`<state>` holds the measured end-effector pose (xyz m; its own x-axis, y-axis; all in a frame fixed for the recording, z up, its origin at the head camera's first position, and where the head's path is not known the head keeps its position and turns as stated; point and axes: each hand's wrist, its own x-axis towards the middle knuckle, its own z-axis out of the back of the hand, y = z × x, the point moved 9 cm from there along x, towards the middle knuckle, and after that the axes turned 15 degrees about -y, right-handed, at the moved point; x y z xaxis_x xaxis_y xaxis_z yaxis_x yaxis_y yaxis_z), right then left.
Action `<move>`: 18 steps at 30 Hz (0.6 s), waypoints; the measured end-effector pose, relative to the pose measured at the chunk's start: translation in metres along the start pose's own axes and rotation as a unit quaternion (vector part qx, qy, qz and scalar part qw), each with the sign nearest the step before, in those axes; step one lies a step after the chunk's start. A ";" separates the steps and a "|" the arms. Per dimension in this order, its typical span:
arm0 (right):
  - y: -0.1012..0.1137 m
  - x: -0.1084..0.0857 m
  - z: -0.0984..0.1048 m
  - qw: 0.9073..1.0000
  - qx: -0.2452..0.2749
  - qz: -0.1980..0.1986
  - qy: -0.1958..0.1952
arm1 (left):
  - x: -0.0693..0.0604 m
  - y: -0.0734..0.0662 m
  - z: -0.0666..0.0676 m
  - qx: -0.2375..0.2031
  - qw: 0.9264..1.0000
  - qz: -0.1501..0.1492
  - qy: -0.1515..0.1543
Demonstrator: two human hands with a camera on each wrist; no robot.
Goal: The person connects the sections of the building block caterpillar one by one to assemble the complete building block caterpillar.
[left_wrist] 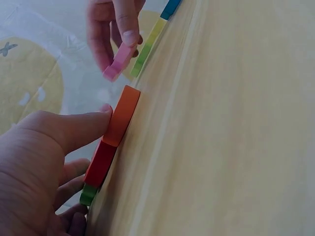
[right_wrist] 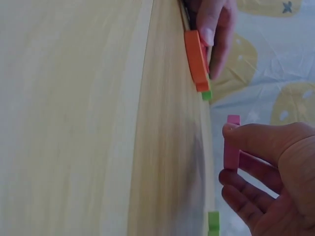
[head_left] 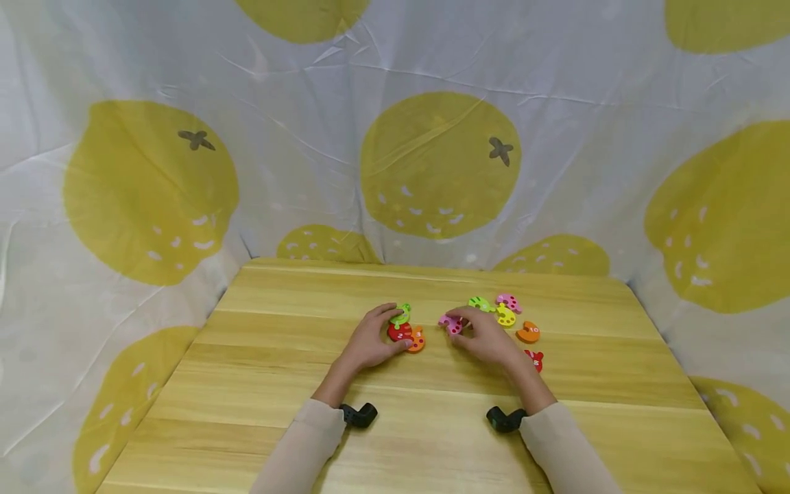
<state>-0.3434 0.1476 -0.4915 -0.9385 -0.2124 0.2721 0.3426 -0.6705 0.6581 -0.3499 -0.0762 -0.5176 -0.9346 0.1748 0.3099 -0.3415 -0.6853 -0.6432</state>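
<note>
My left hand (head_left: pixel 372 337) curls round three joined number puzzle pieces on the table: a green piece (head_left: pixel 401 314), a red piece (head_left: pixel 398 331) marked 2, and an orange piece (head_left: pixel 417 339) marked 3. Its thumb touches the orange piece (left_wrist: pixel 122 115), while the fingers lie at the green end. My right hand (head_left: pixel 485 336) pinches a pink puzzle piece (right_wrist: pixel 231 147) between thumb and fingers. That piece is held just above the tabletop, apart from the joined row and to the right of it.
Right of my right hand lie loose pieces: a green one (head_left: pixel 479 303), a yellow one (head_left: pixel 506 315), a pink one (head_left: pixel 509 302), an orange one (head_left: pixel 528 333) marked 10, and a red one (head_left: pixel 535 359) partly behind the wrist. A lemon-print cloth (head_left: pixel 308 158) hangs behind the wooden table (head_left: pixel 420 439).
</note>
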 end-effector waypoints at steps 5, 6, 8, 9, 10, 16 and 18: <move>0.014 0.006 -0.014 1.000 0.005 0.025 0.004 | 0.000 -0.001 -0.002 0.004 1.000 -0.012 0.013; 0.017 0.007 -0.017 1.000 0.007 0.029 0.007 | 0.000 -0.002 -0.003 0.006 1.000 -0.014 0.017; 0.020 0.008 -0.021 0.999 0.010 0.033 0.011 | -0.001 -0.002 -0.004 0.004 1.000 -0.020 0.024; 0.022 0.008 -0.023 0.999 0.012 0.034 0.013 | -0.001 -0.002 -0.004 0.006 0.999 -0.023 0.028; 0.023 0.009 -0.024 0.999 0.014 0.032 0.015 | -0.001 -0.002 -0.005 0.008 0.999 -0.024 0.033; 0.024 0.010 -0.032 0.999 0.029 0.029 0.023 | -0.002 -0.003 -0.004 0.001 0.999 -0.025 0.047; 0.024 0.010 -0.035 0.999 0.033 0.032 0.026 | -0.002 -0.002 -0.004 -0.001 0.999 -0.024 0.047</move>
<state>-0.3461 0.1044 -0.4969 -0.9151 -0.2903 0.2798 0.4021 -0.6064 0.6860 -0.3475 -0.0718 -0.5198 -0.9225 0.2726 0.2731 -0.3857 -0.6726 -0.6315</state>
